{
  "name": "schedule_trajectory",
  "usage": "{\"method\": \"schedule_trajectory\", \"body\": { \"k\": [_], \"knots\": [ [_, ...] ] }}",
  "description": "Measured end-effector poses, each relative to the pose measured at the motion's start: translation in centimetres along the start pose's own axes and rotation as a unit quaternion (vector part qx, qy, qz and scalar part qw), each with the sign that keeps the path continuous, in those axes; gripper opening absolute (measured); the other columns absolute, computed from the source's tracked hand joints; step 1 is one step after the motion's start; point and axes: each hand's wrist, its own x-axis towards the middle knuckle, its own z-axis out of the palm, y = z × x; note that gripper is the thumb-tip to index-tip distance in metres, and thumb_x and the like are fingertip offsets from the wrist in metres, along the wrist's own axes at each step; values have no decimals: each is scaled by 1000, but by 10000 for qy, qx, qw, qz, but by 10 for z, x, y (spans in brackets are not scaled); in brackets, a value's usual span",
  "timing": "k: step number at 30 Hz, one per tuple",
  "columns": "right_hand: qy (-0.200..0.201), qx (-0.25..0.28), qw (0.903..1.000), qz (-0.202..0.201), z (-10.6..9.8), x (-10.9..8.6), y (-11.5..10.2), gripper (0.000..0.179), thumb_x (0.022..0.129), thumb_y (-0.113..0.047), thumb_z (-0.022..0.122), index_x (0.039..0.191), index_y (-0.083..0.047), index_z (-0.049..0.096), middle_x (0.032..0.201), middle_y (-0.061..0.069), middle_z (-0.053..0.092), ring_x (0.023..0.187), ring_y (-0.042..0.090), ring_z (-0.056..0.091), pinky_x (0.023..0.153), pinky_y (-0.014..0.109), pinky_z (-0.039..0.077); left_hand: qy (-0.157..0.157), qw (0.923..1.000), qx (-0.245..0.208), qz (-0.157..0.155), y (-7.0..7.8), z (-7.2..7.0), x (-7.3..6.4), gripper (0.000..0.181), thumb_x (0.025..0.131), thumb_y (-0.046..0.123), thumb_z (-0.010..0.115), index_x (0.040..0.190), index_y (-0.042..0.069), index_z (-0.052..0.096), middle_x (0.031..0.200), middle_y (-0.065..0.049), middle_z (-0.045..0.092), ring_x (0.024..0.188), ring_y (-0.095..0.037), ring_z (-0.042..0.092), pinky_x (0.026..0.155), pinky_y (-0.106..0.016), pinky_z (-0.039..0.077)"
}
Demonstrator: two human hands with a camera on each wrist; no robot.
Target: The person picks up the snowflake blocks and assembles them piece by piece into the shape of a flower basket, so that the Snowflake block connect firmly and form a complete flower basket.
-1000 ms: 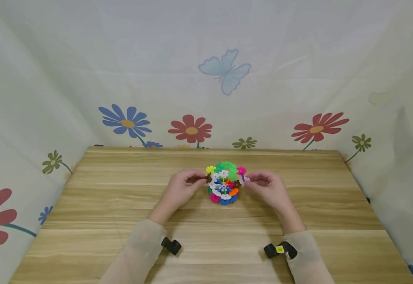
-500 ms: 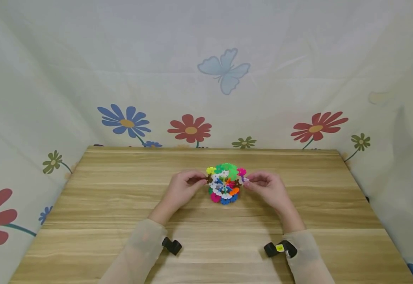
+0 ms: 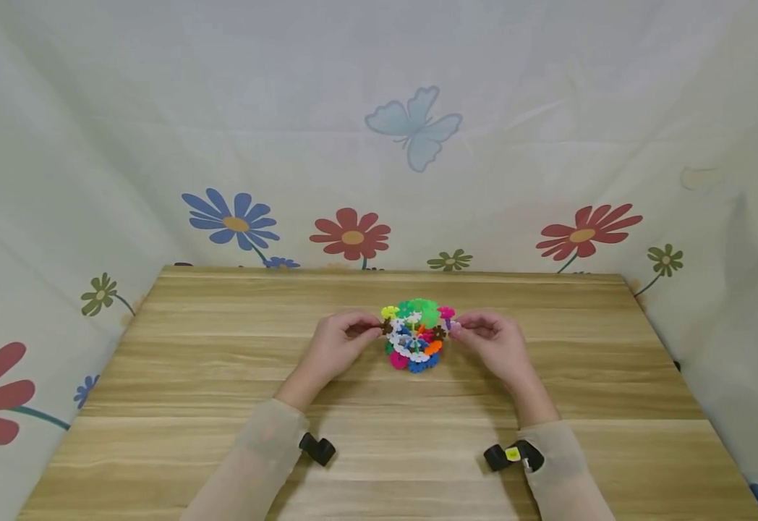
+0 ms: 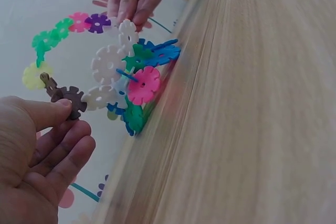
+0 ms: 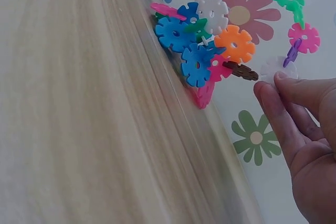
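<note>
A colourful build of interlocking notched plastic discs [image 3: 418,357] stands on the wooden table between both hands. My left hand [image 3: 340,347] pinches a dark brown disc [image 4: 74,103] at its left side, thumb on top. On the other side, my right hand [image 3: 499,351] holds a pale, whitish disc [image 5: 278,67] between thumb and fingertips. A purple disc [image 5: 293,52] and a pink disc [image 5: 304,38] link onto that pale one. From there a chain with green discs [image 4: 52,37] arches round to a yellow disc [image 4: 35,75] near the left hand. A second brown disc [image 5: 242,71] lies close to the right fingertips.
The wooden table [image 3: 411,449] ends in front of a pale curtain [image 3: 275,145] printed with flowers and a butterfly. Black wrist cameras [image 3: 317,449] sit at both sleeve cuffs. Blue discs [image 5: 197,65] form part of the build's base by the tabletop.
Both hands keep their pinch on the build. The pale disc in the right hand has shifted slightly up and away from the brown disc beside it; the head view has moved a little.
</note>
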Motion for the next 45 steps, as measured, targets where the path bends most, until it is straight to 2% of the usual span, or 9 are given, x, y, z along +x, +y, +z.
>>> {"method": "schedule_trajectory", "body": {
  "k": [4,8,18,23,31,41,45],
  "knots": [
    [48,-32,10000,-16,-1,1,1,18,97,-4,83,113,2,78,108,17,79,94,21,78,86,35,66,6,10000,14,-76,3,0,-1,12,100,11,82,111,14,83,113,1,80,98,-16,73,84,-30,63],
    [-116,167,9998,-34,-1,2,2,18,97,0,82,114,3,77,109,19,79,94,20,78,87,37,66,-4,9999,-19,-123,3,0,-1,11,100,11,81,111,14,83,113,1,80,96,-16,73,82,-29,62],
    [-137,252,9996,-70,1,2,5,17,98,0,81,114,2,77,109,19,78,95,19,78,86,32,65,-72,9999,-43,-87,0,0,0,12,100,12,81,112,15,83,112,1,80,93,-16,72,81,-28,62],
    [-231,182,9996,-9,1,2,7,17,98,-1,81,114,0,77,109,18,78,95,20,78,86,30,65,-35,9999,-35,-146,0,0,0,12,100,12,81,112,15,83,113,1,80,92,-15,72,80,-28,62],
    [-279,64,9994,-189,-2,2,10,15,96,1,82,111,1,78,107,18,78,95,17,76,86,24,63,1,9998,-10,-191,1,1,-1,11,100,13,82,111,15,83,110,1,80,90,-15,72,78,-28,62],
    [-282,-242,9992,-174,-1,1,11,15,94,-6,88,105,-3,80,101,11,80,90,19,76,80,25,63,1,9997,-96,-218,5,-1,-2,12,100,11,82,112,12,83,112,-2,81,92,-16,73,80,-27,62],
    [-305,-266,9990,-167,-1,1,11,14,94,-5,87,105,-2,80,101,11,81,89,19,76,79,26,63,-102,9996,-200,-152,4,1,-2,12,100,8,81,111,10,82,112,-4,81,93,-16,75,81,-27,63]
  ]
}}
